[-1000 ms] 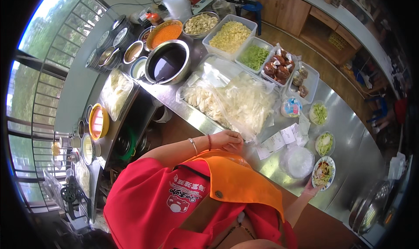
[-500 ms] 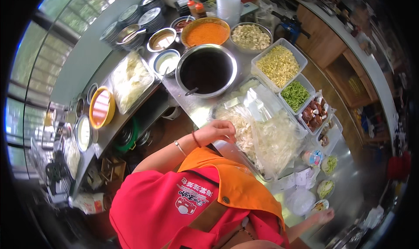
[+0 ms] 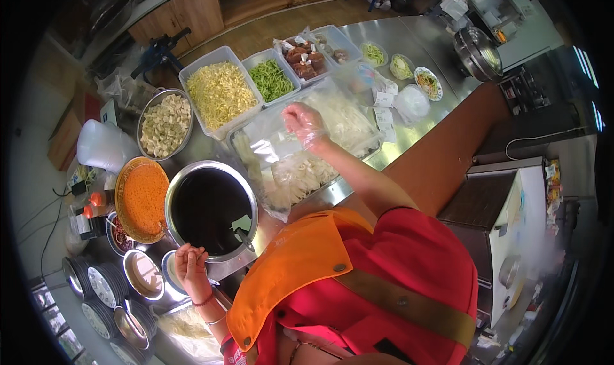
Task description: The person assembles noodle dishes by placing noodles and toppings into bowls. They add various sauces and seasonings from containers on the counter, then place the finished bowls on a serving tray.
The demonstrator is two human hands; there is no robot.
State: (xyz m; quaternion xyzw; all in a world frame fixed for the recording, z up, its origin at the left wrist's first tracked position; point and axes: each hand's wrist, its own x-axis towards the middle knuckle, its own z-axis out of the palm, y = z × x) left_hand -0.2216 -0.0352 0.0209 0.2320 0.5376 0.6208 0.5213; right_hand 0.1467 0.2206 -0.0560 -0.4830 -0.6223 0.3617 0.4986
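Observation:
My left hand (image 3: 190,266), with a red bead bracelet and a pale bangle, is at the near rim of a big metal pot (image 3: 252,202) of dark liquid. Its fingers are pressed together; anything between them is hidden. My right hand (image 3: 303,123), in what looks like a clear plastic glove, is curled closed above the tray of pale noodles (image 3: 304,176). Whether it grips anything does not show. Clear plastic sheeting (image 3: 259,138) lies over part of that tray. A ladle (image 3: 244,237) rests in the pot against its near side.
Beyond the tray stand tubs of bean sprouts (image 3: 220,93), green shreds (image 3: 272,80) and brown bagged pieces (image 3: 305,61). To the left are a bowl of pale cubes (image 3: 165,125), an orange sauce bowl (image 3: 144,198) and stacked plates (image 3: 105,285). Small bowls (image 3: 428,83) sit far right.
My body and view have turned right. My left hand has gone from the noodle tray to the pot's rim. My right hand has come from beside the small bowls to above the tray.

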